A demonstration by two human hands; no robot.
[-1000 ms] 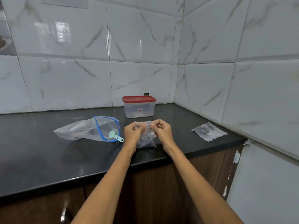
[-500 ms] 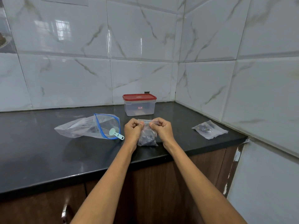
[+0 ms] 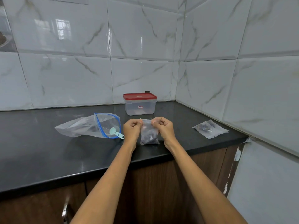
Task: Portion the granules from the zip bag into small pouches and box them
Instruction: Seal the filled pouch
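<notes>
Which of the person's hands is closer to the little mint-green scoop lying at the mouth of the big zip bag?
Left. The left hand is just right of the mint-green plastic scoop; the right hand lies farther right, beyond the small clear pouch both pinch.

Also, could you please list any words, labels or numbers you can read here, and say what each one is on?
Box: a small red and white label on the front wall, too small and blurred to read.
Scoop: dark marks on the handle, too small to read.
Zip bag, the pouch pinched by the left hand and right hand, and the pouch on the right: no text visible.
</notes>
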